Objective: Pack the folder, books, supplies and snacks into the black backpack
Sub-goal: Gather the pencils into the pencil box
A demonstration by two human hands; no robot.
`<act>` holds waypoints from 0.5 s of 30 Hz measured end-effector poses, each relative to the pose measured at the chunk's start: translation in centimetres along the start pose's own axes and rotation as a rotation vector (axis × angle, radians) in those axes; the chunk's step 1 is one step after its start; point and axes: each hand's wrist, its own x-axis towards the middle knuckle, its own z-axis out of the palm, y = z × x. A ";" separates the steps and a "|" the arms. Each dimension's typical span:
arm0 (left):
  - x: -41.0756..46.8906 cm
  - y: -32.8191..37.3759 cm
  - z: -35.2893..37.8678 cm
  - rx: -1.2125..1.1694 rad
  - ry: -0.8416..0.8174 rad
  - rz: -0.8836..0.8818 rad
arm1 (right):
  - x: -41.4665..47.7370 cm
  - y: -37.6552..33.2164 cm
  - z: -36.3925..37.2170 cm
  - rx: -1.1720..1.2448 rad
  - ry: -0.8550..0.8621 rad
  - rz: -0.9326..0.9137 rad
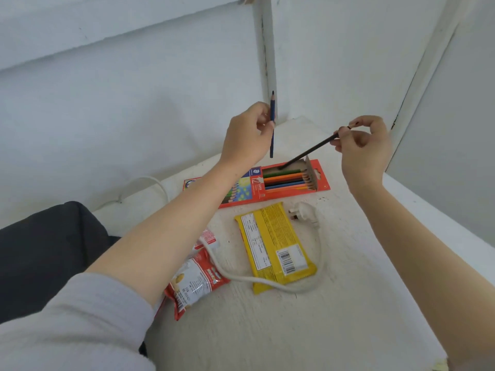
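Left hand raised above table, fingers pinching blue pencil upright, point up, right hand fingers pinching dark pencil near its point, shaft slanting down-left into open red pencil box, box lying lengthwise left-right, beyond yellow snack pack.

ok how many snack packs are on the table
2: the yellow snack packet in the middle, the red snack packet left of it, beside the left forearm, which may hide more.
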 end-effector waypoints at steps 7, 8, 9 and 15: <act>0.3 -0.8 1.3 0.025 -0.035 0.033 | 1.4 2.1 1.0 -0.223 -0.057 0.037; 0.3 -0.8 1.4 0.023 -0.033 0.037 | 1.3 2.5 1.1 -0.281 -0.083 0.020; 0.3 -0.9 1.5 0.024 -0.033 0.042 | 1.1 2.7 1.1 -0.337 -0.122 0.006; 0.5 -0.6 1.7 0.009 -0.006 0.084 | 0.3 3.5 0.9 -0.754 -0.393 -0.113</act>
